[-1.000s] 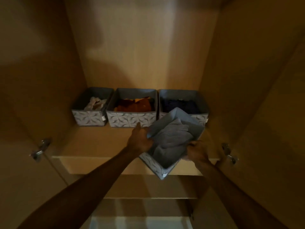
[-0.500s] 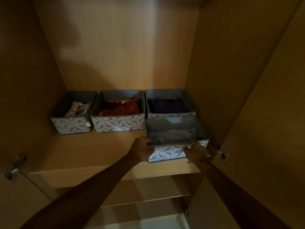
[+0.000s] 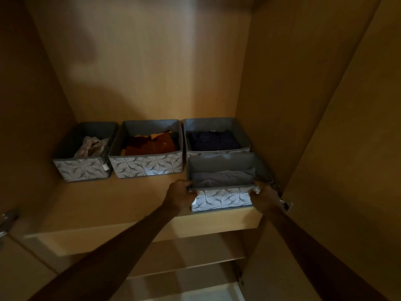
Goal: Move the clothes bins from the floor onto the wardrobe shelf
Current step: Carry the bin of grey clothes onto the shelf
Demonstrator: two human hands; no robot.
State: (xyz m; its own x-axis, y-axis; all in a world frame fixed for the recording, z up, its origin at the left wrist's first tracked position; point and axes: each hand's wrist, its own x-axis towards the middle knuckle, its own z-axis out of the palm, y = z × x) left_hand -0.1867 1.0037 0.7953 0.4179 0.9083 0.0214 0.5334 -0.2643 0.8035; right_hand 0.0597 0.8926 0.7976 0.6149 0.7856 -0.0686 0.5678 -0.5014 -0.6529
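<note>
Left grip [image 3: 181, 195] and right grip [image 3: 263, 198] hold shelved bin [image 3: 223, 198]

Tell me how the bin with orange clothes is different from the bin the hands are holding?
The orange-clothes bin holds rust and orange clothes; the held bin holds folded grey cloth. The orange-clothes bin stands in the back row, untouched; the held bin is at the front edge of the shelf, with the left hand and right hand gripping its front corners. Both have grey rims and leaf-patterned fronts.
</note>
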